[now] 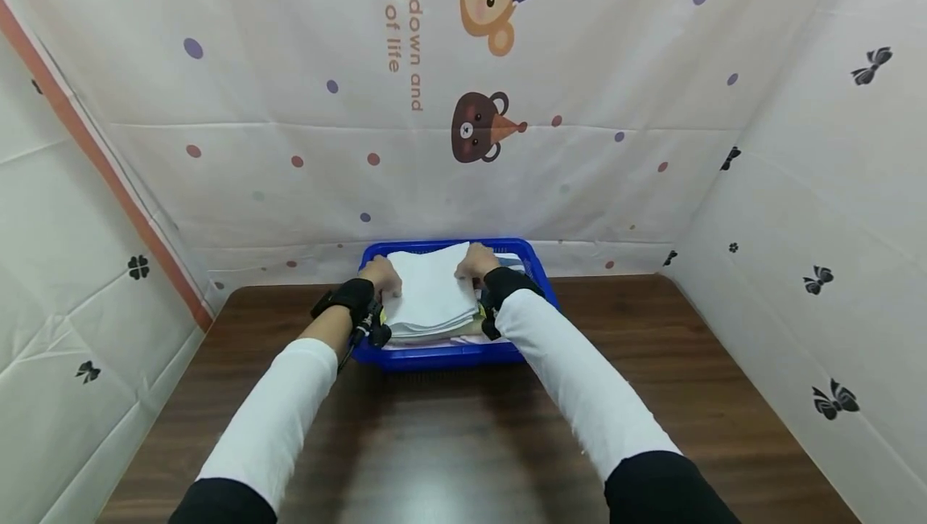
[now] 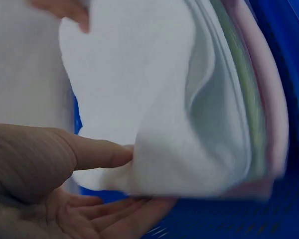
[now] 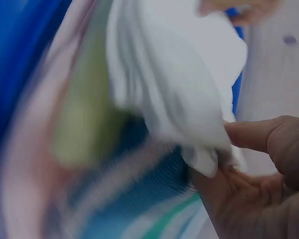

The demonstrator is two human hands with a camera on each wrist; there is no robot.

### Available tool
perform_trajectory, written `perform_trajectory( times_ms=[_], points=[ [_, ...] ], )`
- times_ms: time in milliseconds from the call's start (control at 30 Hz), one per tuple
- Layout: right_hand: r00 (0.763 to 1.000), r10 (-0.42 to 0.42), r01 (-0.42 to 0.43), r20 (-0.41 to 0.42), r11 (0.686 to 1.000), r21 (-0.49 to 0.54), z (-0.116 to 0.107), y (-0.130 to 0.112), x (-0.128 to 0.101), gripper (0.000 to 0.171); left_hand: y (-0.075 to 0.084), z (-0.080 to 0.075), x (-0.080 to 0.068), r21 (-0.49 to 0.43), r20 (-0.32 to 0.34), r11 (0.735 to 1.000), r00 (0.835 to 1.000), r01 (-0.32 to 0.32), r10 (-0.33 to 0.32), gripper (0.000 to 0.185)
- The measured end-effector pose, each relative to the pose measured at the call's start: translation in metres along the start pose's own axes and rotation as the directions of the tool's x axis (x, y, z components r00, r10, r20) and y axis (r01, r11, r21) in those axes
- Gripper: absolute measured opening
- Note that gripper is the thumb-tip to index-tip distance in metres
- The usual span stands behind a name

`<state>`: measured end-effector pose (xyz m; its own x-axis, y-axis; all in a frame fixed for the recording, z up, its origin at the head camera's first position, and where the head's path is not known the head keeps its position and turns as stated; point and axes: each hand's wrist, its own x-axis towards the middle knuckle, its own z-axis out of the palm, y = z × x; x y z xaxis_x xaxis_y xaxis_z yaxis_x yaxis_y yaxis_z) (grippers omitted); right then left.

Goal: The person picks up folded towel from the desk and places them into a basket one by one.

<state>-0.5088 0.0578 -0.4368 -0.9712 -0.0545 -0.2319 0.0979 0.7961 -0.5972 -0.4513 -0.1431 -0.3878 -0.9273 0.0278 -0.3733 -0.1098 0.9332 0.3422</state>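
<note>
Both hands, left hand [image 1: 380, 273] and right hand [image 1: 475, 262], pinch opposite side edges of the folded white cloth [image 1: 433, 289] atop the stack in the blue basket [image 1: 442, 355] at the desk's [image 1: 449, 435] far edge, equally near.

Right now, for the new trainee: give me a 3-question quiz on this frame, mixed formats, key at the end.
1. True or false: both hands grip the white folded cloth.
2. The cloth lies in: A) blue basket B) red bucket C) bare brown table
3. Fill in: in the left wrist view, a ___ layer edges the stack under the white cloth.

Key: 1 true, left hand and right hand pinch opposite edges. 2 A. 3 pink.
</note>
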Motion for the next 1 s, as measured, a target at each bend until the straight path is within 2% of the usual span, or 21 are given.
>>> perform_trajectory(
  times_ms=[33, 100, 167, 267, 300, 333, 367, 433, 533, 767, 900, 1000],
  points=[
    [0.998, -0.039, 0.036, -0.04, 0.995, -0.091, -0.013, -0.015, -0.024, 0.023, 0.001, -0.002, -0.004, -0.009, -0.036, 1.0, 0.999, -0.019, 0.018, 0.076],
    [0.986, -0.148, 0.123, -0.074, 0.955, -0.271, -0.034, -0.04, -0.064, 0.032, 0.006, -0.007, -0.014, 0.013, -0.083, 0.998, 0.994, -0.068, 0.069, 0.084],
    [0.971, -0.24, 0.211, -0.022, 0.89, -0.404, -0.042, -0.05, -0.078, 0.049, 0.011, -0.011, -0.017, 0.08, -0.072, 0.988, 0.987, -0.135, 0.141, 0.089],
    [0.934, -0.316, 0.356, 0.165, 0.788, -0.502, -0.046, -0.049, -0.08, 0.074, 0.015, -0.013, -0.016, 0.198, 0.07, 0.951, 0.971, -0.239, 0.229, 0.097],
    [0.922, -0.312, 0.386, 0.229, 0.765, -0.515, -0.046, -0.048, -0.08, 0.078, 0.015, -0.013, -0.015, 0.212, 0.123, 0.94, 0.962, -0.266, 0.245, 0.1],
    [0.912, -0.3, 0.406, 0.279, 0.755, -0.515, -0.046, -0.046, -0.08, 0.079, 0.014, -0.012, -0.014, 0.222, 0.169, 0.931, 0.952, -0.29, 0.256, 0.102],
    [0.905, -0.284, 0.414, 0.316, 0.754, -0.509, -0.045, -0.043, -0.079, 0.08, 0.012, -0.011, -0.012, 0.219, 0.208, 0.928, 0.944, -0.3, 0.257, 0.103],
    [0.9, -0.249, 0.409, 0.358, 0.768, -0.493, -0.042, -0.038, -0.078, 0.083, 0.007, -0.008, -0.01, 0.182, 0.243, 0.941, 0.94, -0.284, 0.237, 0.105],
    [0.9, -0.238, 0.398, 0.364, 0.788, -0.469, -0.036, -0.032, -0.077, 0.084, -0.001, -0.003, -0.007, 0.136, 0.252, 0.955, 0.941, -0.264, 0.224, 0.106],
    [0.9, -0.249, 0.406, 0.359, 0.781, -0.475, -0.021, -0.024, -0.074, 0.086, -0.009, 0.008, -0.005, 0.1, 0.263, 0.969, 0.945, -0.226, 0.193, 0.108],
    [0.88, -0.312, 0.454, 0.358, 0.775, -0.44, -0.02, -0.019, -0.067, 0.078, -0.008, 0.009, -0.007, 0.1, 0.244, 0.966, 0.947, -0.239, 0.209, 0.104],
    [0.874, -0.371, 0.47, 0.314, 0.809, -0.354, -0.024, -0.011, -0.065, 0.064, -0.011, 0.006, -0.01, 0.092, 0.215, 0.958, 0.945, -0.273, 0.248, 0.094]
  ],
)
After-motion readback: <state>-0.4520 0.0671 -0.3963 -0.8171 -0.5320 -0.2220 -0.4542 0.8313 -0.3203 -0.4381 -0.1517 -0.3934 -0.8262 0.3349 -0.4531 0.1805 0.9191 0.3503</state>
